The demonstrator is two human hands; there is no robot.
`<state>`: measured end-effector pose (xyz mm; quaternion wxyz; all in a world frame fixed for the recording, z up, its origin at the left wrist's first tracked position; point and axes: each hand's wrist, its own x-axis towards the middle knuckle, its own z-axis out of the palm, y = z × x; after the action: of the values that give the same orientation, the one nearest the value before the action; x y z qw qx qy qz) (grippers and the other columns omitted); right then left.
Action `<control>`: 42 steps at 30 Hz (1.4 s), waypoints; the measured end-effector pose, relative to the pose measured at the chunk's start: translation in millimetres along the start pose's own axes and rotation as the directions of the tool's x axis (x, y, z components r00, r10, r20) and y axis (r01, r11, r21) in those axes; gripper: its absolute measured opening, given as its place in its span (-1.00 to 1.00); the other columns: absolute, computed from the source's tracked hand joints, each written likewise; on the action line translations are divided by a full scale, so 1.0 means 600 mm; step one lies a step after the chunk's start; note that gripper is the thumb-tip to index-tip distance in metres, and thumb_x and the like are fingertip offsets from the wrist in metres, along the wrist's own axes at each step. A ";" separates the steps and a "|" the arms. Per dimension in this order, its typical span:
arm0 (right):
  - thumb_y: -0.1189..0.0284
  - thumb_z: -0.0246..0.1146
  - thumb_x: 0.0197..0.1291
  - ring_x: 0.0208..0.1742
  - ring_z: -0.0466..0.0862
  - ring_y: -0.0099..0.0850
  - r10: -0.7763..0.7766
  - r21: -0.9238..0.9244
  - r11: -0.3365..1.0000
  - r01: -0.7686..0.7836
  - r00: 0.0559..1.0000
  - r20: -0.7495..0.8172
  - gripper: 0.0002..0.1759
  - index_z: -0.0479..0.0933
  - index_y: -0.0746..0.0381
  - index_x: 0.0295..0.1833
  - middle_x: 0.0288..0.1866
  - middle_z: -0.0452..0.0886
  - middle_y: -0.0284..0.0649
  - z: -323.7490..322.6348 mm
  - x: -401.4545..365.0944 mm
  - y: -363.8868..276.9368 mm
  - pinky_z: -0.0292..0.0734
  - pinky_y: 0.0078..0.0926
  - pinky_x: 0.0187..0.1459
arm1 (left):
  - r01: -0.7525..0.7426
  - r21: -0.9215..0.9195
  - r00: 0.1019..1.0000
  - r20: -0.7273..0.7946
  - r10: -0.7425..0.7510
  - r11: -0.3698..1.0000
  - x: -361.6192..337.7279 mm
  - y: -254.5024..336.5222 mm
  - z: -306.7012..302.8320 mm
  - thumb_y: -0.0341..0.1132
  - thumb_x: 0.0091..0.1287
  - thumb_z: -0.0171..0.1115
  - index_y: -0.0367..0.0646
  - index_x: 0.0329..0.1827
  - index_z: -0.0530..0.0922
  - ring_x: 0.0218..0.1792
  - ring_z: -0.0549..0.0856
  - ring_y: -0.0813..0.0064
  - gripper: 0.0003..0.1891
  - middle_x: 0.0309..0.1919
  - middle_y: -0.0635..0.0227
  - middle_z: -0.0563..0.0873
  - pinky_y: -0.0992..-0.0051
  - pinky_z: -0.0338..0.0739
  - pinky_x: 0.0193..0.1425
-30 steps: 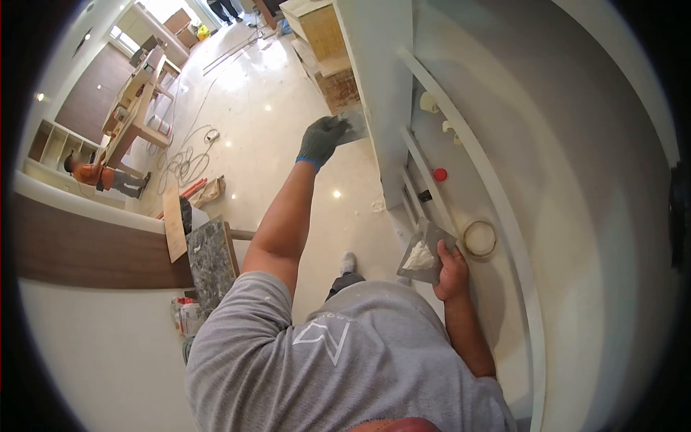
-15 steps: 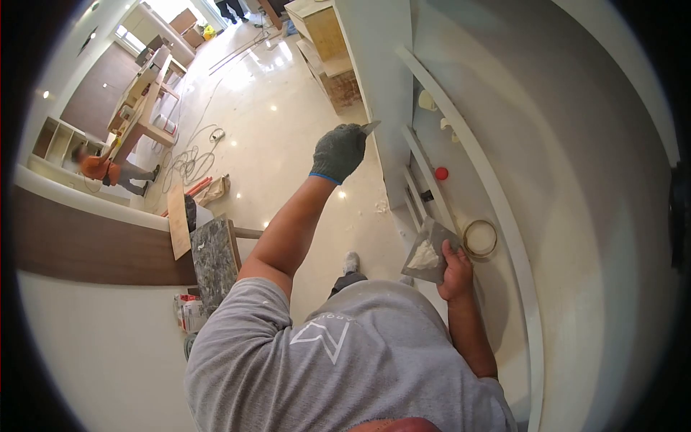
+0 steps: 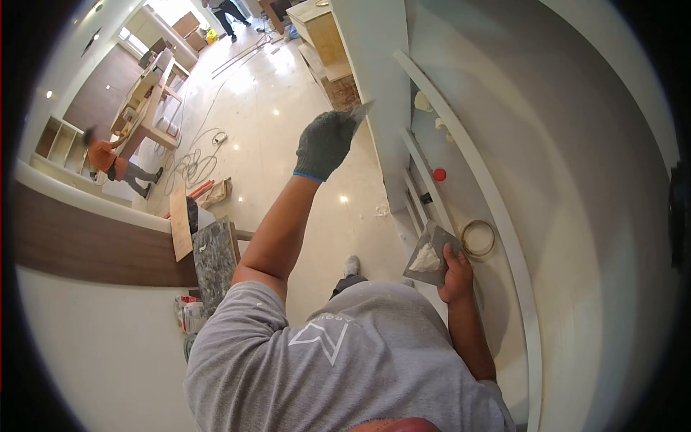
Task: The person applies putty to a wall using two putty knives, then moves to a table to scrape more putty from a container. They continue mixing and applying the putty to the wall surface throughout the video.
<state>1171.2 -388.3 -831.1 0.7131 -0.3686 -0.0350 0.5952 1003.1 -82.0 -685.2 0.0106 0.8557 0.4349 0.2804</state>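
Observation:
My left hand (image 3: pixel 324 146), in a dark grey knitted glove with a blue cuff edge, is closed around a putty knife (image 3: pixel 362 111). Its thin blade points up and right, overlapping the edge of the white upright panel (image 3: pixel 378 79) in this view; the handle is hidden in the glove. Low on the right, my bare right hand (image 3: pixel 456 276) grips a flat grey plate (image 3: pixel 434 236) by its right side, thumb on top. A heap of white putty (image 3: pixel 426 259) lies on the plate.
Curved white shelf strips (image 3: pixel 471 137) run along my right, with a red round cap (image 3: pixel 440 174) and a tape roll (image 3: pixel 478 238) among them. A stone-patterned board (image 3: pixel 214 263) stands left. Cables (image 3: pixel 193 164) lie on the floor. A person in orange (image 3: pixel 108 160) stands by a workbench (image 3: pixel 155 108).
My left hand has drawn slightly left and turned, so more of the blade shows. My right hand stays nearly still. The person in orange has straightened, and the far person shows more.

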 end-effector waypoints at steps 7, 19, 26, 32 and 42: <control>0.30 0.18 0.41 0.10 0.64 -0.39 0.003 -0.029 1.000 -0.004 1.000 -0.025 -0.64 0.46 0.23 0.22 0.10 0.63 -0.27 -0.006 0.000 0.004 0.54 -0.38 0.15 | 0.178 -0.143 0.976 0.151 -0.156 0.974 -0.045 -0.053 0.081 -0.20 0.28 0.23 -0.14 -0.17 0.65 -0.19 0.70 0.02 -0.78 -0.28 0.05 0.72 0.20 0.59 -0.09; 0.31 0.19 0.40 0.11 0.63 -0.37 -0.005 -0.021 1.000 0.004 0.999 -0.041 -0.64 0.46 0.24 0.21 0.11 0.62 -0.24 0.004 -0.011 0.002 0.53 -0.37 0.16 | -0.024 0.102 0.999 0.051 0.019 0.994 -0.031 -0.021 0.090 -0.24 0.34 0.10 -0.10 -0.26 0.67 -0.34 0.69 0.00 -0.80 -0.38 0.05 0.69 0.08 0.60 -0.25; 0.31 0.20 0.40 0.10 0.63 -0.37 -0.018 -0.007 1.000 0.018 0.999 -0.035 -0.63 0.48 0.26 0.20 0.10 0.62 -0.24 0.009 -0.017 0.000 0.55 -0.37 0.13 | -0.044 0.064 0.996 -0.074 0.049 0.997 0.002 0.009 0.020 -0.22 0.35 0.10 -0.11 -0.28 0.64 -0.30 0.70 0.02 -0.80 -0.34 0.07 0.70 0.11 0.60 -0.21; 0.27 0.13 0.43 0.13 0.63 -0.33 0.053 0.032 0.998 -0.054 0.999 0.012 -0.60 0.44 0.26 0.25 0.13 0.62 -0.22 0.046 0.004 -0.010 0.54 -0.31 0.16 | 0.305 -0.689 0.952 0.220 -0.211 0.657 -0.035 0.003 -0.037 -0.20 0.36 0.25 -0.25 -0.11 0.65 -0.34 0.68 0.50 -0.73 -0.30 0.32 0.75 0.41 0.56 -0.23; 0.19 0.09 0.44 0.15 0.63 -0.31 0.113 0.155 0.975 -0.161 0.953 0.281 -0.53 0.42 0.27 0.29 0.16 0.62 -0.20 0.203 0.084 0.018 0.50 -0.26 0.22 | 0.644 -0.558 0.641 0.767 0.029 0.524 -0.145 -0.090 0.007 -0.24 0.31 0.36 -0.27 0.03 0.59 -0.14 0.63 0.59 -0.66 -0.15 0.39 0.71 0.49 0.56 -0.01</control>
<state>1117.3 -284.7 -768.5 0.6883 -0.2209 -0.0537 0.6889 924.7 -112.8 -744.0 0.6092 0.6899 0.3801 0.0916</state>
